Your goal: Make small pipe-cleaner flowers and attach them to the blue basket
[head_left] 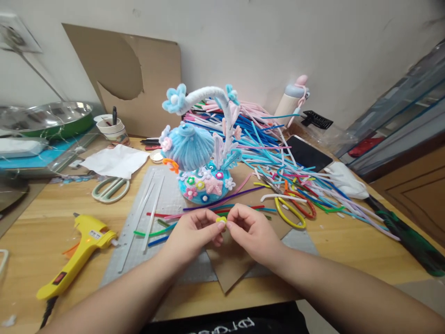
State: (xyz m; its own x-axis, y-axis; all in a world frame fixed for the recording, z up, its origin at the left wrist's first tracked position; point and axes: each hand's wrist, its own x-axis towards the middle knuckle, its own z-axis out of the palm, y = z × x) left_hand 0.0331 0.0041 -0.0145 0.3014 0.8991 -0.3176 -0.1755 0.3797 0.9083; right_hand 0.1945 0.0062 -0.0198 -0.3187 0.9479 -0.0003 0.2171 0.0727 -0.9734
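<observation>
Head view: left fingers [212,231] and right fingers [237,230] pinch the yellow piece [221,219] between them.

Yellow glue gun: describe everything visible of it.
The yellow glue gun lies on its side on the wooden table, left of the grey mat, unheld. Its plastic-looking body has a dark nozzle tip, orange trigger, white label and red switch low on the handle. A whitish stick pokes out opposite the nozzle; a black cord leaves the handle.
</observation>
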